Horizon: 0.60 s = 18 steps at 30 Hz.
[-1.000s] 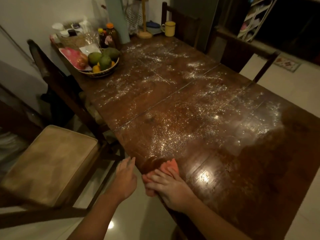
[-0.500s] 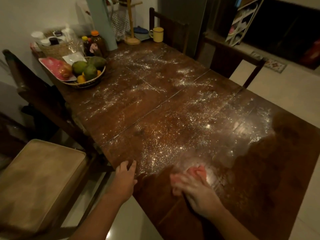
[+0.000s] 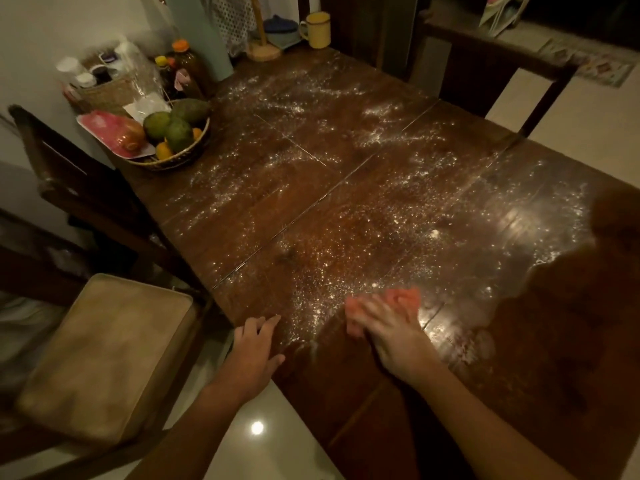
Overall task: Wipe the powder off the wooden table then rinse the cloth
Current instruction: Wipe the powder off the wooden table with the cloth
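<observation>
White powder (image 3: 346,216) is scattered over most of the dark wooden table (image 3: 242,216). The near right part of the top looks dark and wiped. My right hand (image 3: 391,327) lies flat on a pink cloth (image 3: 401,297) and presses it onto the table near the front edge; both are blurred by motion. The cloth shows only past my fingertips and beside my thumb. My left hand (image 3: 258,344) rests open on the table's near left edge, fingers straight, holding nothing.
A basket of green and orange fruit (image 3: 176,133) and a pink tray (image 3: 110,133) sit at the far left. Bottles and a wicker basket (image 3: 110,88) stand behind. A yellow mug (image 3: 317,29) is at the far end. Chairs (image 3: 104,355) flank the table.
My right hand has slid the cloth from the near left edge toward the right and further onto the table. My left hand has come to rest on the table edge. The view has moved closer.
</observation>
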Each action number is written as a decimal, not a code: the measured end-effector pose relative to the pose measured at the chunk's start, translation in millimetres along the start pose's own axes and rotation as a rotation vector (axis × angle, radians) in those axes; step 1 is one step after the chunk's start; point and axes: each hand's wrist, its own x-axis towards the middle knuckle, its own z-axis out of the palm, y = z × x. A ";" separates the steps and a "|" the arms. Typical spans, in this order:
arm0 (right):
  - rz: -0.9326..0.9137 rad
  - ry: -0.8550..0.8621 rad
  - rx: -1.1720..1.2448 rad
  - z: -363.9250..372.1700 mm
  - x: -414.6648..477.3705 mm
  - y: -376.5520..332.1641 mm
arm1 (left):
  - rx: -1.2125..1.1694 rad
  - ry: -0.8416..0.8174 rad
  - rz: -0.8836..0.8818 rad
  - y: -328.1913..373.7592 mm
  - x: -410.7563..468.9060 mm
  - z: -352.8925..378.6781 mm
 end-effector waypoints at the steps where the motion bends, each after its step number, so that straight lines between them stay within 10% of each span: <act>1: 0.161 0.046 0.029 -2.8 14.7 -2.5 | 0.006 0.003 -0.002 1.1 0.0 -0.4; 4: 0.379 0.145 0.068 -1.5 53.3 -36.1 | 0.008 -0.007 -0.009 2.1 -0.4 -0.7; 10: -0.334 -0.127 0.047 3.3 29.6 -19.0 | 0.038 -0.030 -0.006 3.0 -0.7 -2.3; 16: 0.367 0.181 0.110 0.4 66.9 -22.5 | 0.050 -0.035 0.001 -0.2 -0.5 -1.2; 18: 0.336 0.208 0.209 5.4 73.6 -49.9 | 0.053 -0.049 0.040 -5.2 1.0 -4.8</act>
